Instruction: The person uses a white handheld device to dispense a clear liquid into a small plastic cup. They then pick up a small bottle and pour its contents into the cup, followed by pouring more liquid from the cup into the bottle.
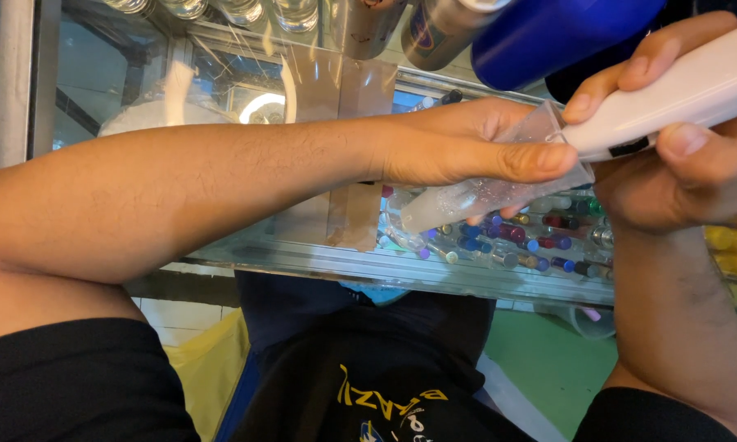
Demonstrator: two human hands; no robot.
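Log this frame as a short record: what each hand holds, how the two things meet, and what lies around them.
left hand: grips a clear plastic cup, tilted on its side
right hand: holds a white handheld tool
contact: the tool's tip sits at the cup's open mouth
surface below: glass display case with small coloured bottles inside
behind: a blue bottle and metal cans on the case top
clothing: black shirt

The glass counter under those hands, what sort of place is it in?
Probably a small shop or stall: a glass counter displaying many small coloured bottles, metal cans along its far edge, and a tiled floor below.
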